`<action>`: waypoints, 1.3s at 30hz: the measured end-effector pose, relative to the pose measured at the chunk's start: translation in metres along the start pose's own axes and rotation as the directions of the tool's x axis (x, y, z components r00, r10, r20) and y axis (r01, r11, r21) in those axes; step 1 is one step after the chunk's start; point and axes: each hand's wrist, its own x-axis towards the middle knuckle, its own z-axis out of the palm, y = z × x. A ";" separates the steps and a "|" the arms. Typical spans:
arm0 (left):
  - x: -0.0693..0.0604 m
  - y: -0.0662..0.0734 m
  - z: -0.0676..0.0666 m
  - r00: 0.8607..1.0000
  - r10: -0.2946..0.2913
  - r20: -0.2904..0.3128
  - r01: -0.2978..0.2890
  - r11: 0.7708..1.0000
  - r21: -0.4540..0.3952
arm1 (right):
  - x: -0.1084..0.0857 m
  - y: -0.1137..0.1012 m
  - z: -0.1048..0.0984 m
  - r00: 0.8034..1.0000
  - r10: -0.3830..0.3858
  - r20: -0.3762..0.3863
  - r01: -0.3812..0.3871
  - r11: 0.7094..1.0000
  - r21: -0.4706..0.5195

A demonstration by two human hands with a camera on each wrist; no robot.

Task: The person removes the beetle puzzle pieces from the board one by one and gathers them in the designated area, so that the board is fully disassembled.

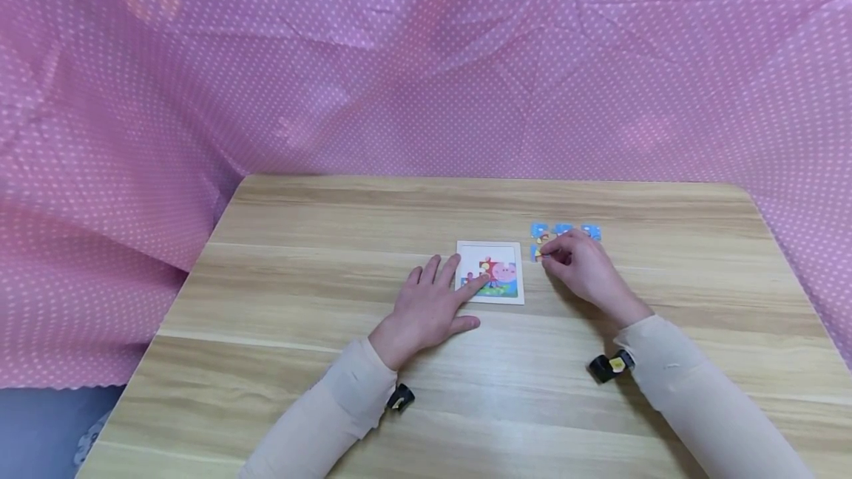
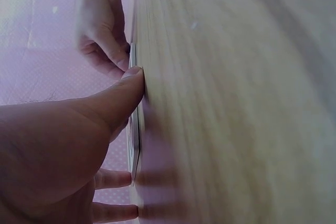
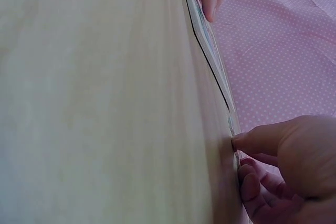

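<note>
A square jigsaw puzzle in a white frame (image 1: pixel 489 301) lies on the table, its lower part filled with a pink cartoon pig picture and its upper part bare white. My left hand (image 1: pixel 429 309) is spread over its left side, the index finger resting on the picture and the thumb near the lower edge. To the right of the frame, my right hand (image 1: pixel 586 268) pinches a blue and yellow puzzle piece (image 1: pixel 535 253) at table level between thumb and fingertips. In the right wrist view the right hand's thumb (image 3: pixel 262 136) touches the thin edge of the piece; its face is hidden there.
Several loose blue-topped pieces, among them a corner piece (image 1: pixel 539 229) and another piece (image 1: pixel 591 230), lie behind the right hand, partly covered by it. The wooden table (image 1: pixel 333 228) extends around. A pink dotted cloth (image 1: pixel 426 80) hangs behind its far edge.
</note>
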 end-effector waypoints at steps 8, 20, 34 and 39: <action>0.000 0.002 -0.002 1.000 0.011 0.003 -0.011 0.999 -0.030 | -0.004 -0.004 0.000 0.999 -0.016 -0.033 0.017 0.999 0.037; 0.009 0.021 -0.006 0.998 -0.034 0.045 0.034 0.999 -0.017 | 0.006 -0.029 0.011 0.997 -0.074 0.010 0.072 0.990 0.124; 0.014 0.025 -0.004 0.997 -0.048 0.061 0.049 0.999 -0.006 | 0.020 -0.047 0.027 0.996 -0.054 0.075 0.040 0.985 0.170; 0.014 0.026 -0.006 0.997 -0.045 0.060 0.044 0.999 0.023 | 0.024 -0.051 0.033 0.991 -0.023 0.132 -0.004 0.980 0.197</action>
